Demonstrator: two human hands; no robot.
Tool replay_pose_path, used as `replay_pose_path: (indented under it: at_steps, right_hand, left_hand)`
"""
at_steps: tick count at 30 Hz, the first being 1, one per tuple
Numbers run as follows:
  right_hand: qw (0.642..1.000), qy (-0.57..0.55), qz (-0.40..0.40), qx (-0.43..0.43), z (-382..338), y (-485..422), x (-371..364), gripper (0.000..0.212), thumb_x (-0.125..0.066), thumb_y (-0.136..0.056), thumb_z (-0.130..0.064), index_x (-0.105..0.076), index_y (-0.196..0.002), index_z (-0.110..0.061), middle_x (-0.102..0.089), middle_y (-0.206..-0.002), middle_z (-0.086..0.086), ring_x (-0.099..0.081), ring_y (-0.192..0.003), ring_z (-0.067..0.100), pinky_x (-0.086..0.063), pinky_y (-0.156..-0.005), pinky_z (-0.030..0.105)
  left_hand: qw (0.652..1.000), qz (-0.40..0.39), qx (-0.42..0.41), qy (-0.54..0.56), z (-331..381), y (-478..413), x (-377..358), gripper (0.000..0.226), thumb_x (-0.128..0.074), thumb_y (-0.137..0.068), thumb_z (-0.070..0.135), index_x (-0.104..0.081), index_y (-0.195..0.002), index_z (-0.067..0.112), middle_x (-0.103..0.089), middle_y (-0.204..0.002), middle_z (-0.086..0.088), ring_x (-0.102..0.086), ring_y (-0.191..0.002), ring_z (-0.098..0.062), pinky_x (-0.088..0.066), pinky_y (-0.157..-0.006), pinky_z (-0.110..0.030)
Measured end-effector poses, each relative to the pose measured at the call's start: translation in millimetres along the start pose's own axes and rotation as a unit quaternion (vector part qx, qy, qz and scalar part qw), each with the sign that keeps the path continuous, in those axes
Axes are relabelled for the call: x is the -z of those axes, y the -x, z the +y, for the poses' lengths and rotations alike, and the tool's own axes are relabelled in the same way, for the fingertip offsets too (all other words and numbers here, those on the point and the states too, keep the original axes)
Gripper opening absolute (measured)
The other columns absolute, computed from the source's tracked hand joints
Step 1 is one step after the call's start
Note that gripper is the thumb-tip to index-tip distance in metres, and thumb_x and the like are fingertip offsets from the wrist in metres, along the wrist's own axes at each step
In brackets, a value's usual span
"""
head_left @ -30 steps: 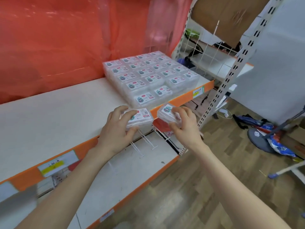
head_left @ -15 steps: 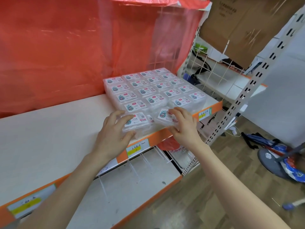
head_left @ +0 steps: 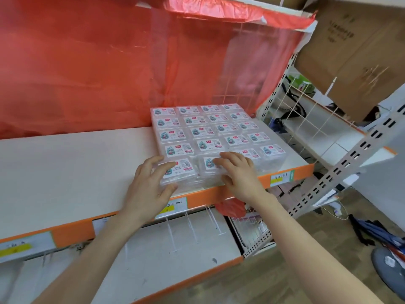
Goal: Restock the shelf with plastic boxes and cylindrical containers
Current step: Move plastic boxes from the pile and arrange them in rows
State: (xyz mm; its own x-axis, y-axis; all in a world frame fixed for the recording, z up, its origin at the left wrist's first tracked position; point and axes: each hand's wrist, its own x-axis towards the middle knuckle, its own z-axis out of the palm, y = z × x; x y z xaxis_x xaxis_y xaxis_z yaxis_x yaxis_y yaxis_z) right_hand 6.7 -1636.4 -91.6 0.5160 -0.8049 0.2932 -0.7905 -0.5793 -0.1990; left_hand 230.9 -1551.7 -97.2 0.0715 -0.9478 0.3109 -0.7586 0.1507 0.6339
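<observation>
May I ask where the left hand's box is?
Head view, centre: this box sits at the shelf front edge, left of the right hand's box.

Print on the plastic boxes (head_left: 210,145) is unreadable.

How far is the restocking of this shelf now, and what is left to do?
Done: labelled boxes fill the right end of the shelf in neat rows. In hand: the left hand and right hand each grip one box, left box and right box, in the front row by the shelf edge. Left: the shelf's left part shows no boxes, and no cylindrical containers are in view.
</observation>
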Motion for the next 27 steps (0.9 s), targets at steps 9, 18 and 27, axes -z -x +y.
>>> replay_pose_path:
  at_steps: [9,18,27]
  right_hand:
    - [1.000,-0.004,0.009,0.018,12,-2,-1,0.049,-0.059,-0.077,-0.001,-0.057,-0.124,-0.014,-0.050,-0.132,0.010,-0.042,-0.122,0.032,-0.026,-0.097,0.045]
    - [0.999,-0.010,0.044,0.030,14,0,-1,0.044,-0.064,-0.074,0.000,-0.062,-0.117,-0.009,-0.056,-0.123,0.016,-0.048,-0.113,0.039,-0.033,-0.093,0.047]
    - [0.998,-0.008,0.061,0.032,14,2,-4,0.043,-0.065,-0.074,-0.001,-0.062,-0.117,-0.009,-0.057,-0.122,0.015,-0.051,-0.111,0.038,-0.034,-0.093,0.048]
  left_hand:
    - [0.999,0.035,0.016,-0.025,2,6,-11,0.043,-0.065,-0.079,0.017,-0.059,-0.121,0.013,-0.044,-0.133,-0.010,-0.041,-0.121,-0.029,-0.029,-0.095,-0.028]
    - [0.999,0.036,0.015,-0.038,5,4,-18,0.046,-0.070,-0.079,0.010,-0.057,-0.123,0.016,-0.042,-0.135,-0.007,-0.038,-0.122,-0.025,-0.027,-0.093,-0.026]
    - [0.998,0.031,-0.011,-0.054,7,-3,-24,0.045,-0.068,-0.080,0.012,-0.057,-0.123,0.015,-0.041,-0.138,-0.008,-0.036,-0.125,-0.026,-0.028,-0.093,-0.028]
